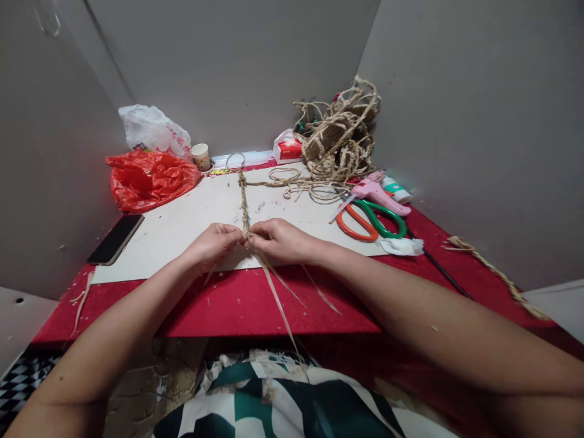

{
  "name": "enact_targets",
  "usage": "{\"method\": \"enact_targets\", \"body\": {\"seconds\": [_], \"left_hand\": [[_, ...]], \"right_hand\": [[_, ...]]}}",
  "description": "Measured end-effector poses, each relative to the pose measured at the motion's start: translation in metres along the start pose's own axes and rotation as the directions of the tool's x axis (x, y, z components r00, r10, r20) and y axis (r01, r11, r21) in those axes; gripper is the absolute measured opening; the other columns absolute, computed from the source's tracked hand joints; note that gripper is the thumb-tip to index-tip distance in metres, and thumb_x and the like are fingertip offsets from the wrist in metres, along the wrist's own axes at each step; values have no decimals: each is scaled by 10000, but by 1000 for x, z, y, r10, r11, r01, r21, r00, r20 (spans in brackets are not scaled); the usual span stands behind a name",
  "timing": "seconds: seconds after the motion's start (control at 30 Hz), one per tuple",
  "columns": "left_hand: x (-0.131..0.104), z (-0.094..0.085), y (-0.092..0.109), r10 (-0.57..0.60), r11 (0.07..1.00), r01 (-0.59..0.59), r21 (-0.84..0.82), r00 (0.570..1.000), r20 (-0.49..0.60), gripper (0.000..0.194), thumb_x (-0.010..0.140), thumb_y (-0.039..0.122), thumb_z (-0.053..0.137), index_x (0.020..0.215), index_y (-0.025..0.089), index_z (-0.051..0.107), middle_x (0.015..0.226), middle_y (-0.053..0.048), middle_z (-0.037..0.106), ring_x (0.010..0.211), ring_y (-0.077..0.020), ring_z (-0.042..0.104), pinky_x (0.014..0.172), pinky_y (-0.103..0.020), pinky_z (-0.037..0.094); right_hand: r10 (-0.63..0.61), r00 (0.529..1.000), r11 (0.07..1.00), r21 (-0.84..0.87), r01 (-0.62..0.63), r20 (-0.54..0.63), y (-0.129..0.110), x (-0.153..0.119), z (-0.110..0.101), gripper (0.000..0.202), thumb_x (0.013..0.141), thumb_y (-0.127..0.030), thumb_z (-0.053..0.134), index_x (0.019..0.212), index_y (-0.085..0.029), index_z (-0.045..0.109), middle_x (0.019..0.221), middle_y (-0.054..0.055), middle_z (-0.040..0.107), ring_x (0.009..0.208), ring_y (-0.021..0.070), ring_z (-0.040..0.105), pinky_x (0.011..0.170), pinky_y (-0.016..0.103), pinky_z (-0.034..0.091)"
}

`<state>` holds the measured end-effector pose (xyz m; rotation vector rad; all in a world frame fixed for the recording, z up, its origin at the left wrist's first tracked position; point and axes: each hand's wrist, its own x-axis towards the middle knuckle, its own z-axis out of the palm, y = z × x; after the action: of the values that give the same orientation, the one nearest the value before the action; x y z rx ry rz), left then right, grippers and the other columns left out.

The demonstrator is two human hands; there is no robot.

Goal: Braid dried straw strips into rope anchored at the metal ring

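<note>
A braided straw cord (244, 204) runs from the back of the white board straight toward me. Both hands meet at its near end. My left hand (219, 241) pinches the cord's end between thumb and fingers. From the other side my right hand (280, 241) is closed on the same spot, fingertips almost touching the left ones. Loose straw strands (278, 298) trail from under my hands over the table edge toward my lap. The exact grip on single strands is hidden by the fingers.
A tangled heap of straw rope (342, 134) stands back right. Scissors (356, 225) and a pink glue gun (378, 193) lie right of the board. Left are a phone (116, 239), a red plastic bag (152, 179) and a paper cup (201, 157). Grey panels enclose the table.
</note>
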<state>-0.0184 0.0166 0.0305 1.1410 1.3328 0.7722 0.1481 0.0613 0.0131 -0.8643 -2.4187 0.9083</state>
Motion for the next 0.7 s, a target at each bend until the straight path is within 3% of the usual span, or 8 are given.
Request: {"method": "enact_targets", "body": {"seconds": [0.23,0.37,0.5,0.6,0.7], "left_hand": [[-1,5,-3,68,994,-59,96,993,-99,171,694,273,594,575,151,598,343,91,289,321,-32,166,369,-208,77],[-2,7,-6,114,991,-106,82,989,-97,180,682,279,581,559,150,593,358,82,328,336,-33,182,374,-207,96],[-5,11,-5,82,997,-82,-3,995,-64,223,690,274,561,501,167,512,367,87,278,327,-35,172,369,-215,94],[-8,14,-6,55,994,-59,-95,997,-49,290,699,283,568,479,191,404,384,89,259,327,-37,176,366,-219,93],[-9,17,-8,81,990,-84,-114,996,-38,291,700,276,596,488,180,420,388,83,310,335,-32,214,370,-210,121]], "right_hand": [[133,990,988,79,-136,43,-7,-2,-18,219,805,-185,502,669,-104,653,543,-13,517,514,80,406,526,211,283],[172,979,936,293,-196,108,-17,-8,-10,239,833,-204,478,640,-126,596,416,-52,412,386,57,329,431,197,248],[246,941,863,389,-322,232,-27,-16,4,216,851,-180,426,656,-160,516,432,-23,507,341,90,434,385,204,303],[228,958,911,310,-273,174,-30,-20,12,265,835,-154,430,574,-165,478,445,10,538,350,94,453,401,213,315],[129,988,973,180,-141,80,-32,-22,16,292,811,-111,451,524,-161,472,458,22,543,392,83,441,446,215,312]]}}
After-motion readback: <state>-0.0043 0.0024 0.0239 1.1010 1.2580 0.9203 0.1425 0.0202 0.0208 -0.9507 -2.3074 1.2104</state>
